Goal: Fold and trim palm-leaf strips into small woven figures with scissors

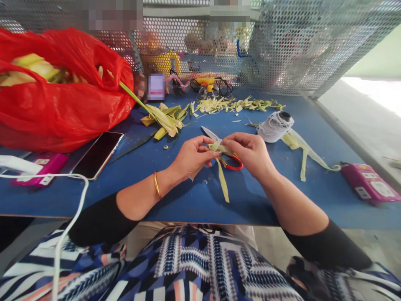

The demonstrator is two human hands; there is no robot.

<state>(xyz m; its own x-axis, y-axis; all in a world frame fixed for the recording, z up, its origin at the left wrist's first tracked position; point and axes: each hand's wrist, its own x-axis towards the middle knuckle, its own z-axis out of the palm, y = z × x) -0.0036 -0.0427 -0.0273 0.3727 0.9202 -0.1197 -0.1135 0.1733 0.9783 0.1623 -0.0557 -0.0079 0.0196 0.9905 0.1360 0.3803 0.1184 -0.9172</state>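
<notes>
Both hands meet over the middle of the blue table (188,200), with strips of pale green husk (223,182) between them. My left hand (196,156) pinches the strips between thumb and fingers. Close by on the right, my right hand (249,150) is closed on the same husk strips. One narrow strip hangs down below the fingers. Underneath the hands lie scissors (237,164) with red handles, their blades pointing to the back left and partly covered by the fingers. A cone of white thread (274,126) leans on the table to the right, beside a long loose husk strip (305,152).
At the left stands a red plastic bag (72,108) of husks, with a phone (99,155) and a white cable (83,198) before it. Husk pieces (167,117) and a row of scraps (216,104) lie behind the hands. A perforated metal screen (288,54) borders the back; a magenta box (369,182) sits right.
</notes>
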